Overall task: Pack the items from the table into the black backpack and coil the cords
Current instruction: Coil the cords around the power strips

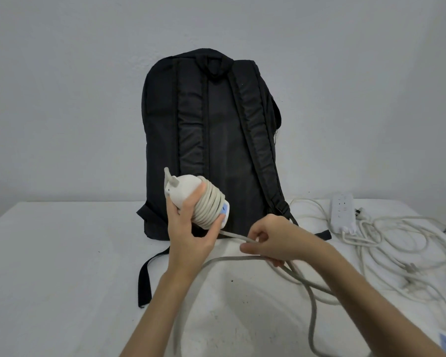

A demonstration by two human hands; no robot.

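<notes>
Cord runs from the wound strip clasped in the left hand to the right hand pinching it, before the backpack; no legible writing.

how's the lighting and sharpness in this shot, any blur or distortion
Head view: soft, even light with faint shadows and no glare; the black backpack is so dark its folds barely read; the table edge bows from the wide-angle lens; the right hand on the cord looks slightly smeared, while the left hand and power strip stay sharper.
</notes>
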